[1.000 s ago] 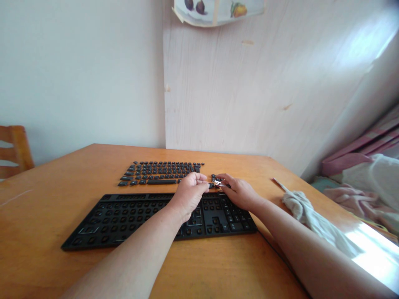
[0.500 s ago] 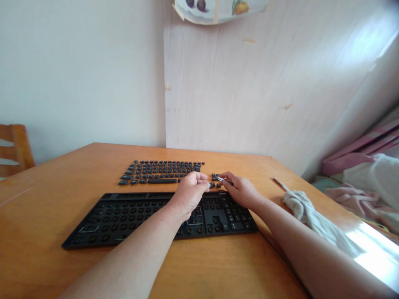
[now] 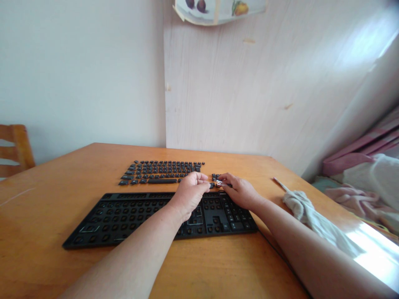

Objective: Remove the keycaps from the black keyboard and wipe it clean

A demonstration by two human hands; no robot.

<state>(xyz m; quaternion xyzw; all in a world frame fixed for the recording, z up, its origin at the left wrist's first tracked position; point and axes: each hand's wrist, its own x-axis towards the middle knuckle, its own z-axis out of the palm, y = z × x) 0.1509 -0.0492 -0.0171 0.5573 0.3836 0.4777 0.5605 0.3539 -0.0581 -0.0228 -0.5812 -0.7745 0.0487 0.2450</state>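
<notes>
A black keyboard (image 3: 215,219) lies on the wooden table, most of its keycaps off and sockets bare; keycaps remain on the number pad at its right. Behind it, loose black keycaps (image 3: 168,170) are laid out in rows, with a long space bar (image 3: 162,181) in front. My left hand (image 3: 191,191) reaches over the keyboard, thumb and fingers pinched at a dark keycap (image 3: 212,185). In the closed fingers of my right hand (image 3: 240,191) is a small keycap puller (image 3: 219,183) with thin silvery prongs, pointing left among a few loose keycaps. Fingers partly hide its handle.
A grey-white cloth (image 3: 311,220) lies crumpled to the right, beside a slim stick-like tool (image 3: 280,184). The keyboard's cable (image 3: 280,255) runs toward the near right edge. A wooden chair (image 3: 21,145) stands at the left, and a wall (image 3: 218,104) rises behind the table (image 3: 77,166).
The right hand and its puller have shifted slightly down, toward the keyboard's back edge. My left hand stays in the same place.
</notes>
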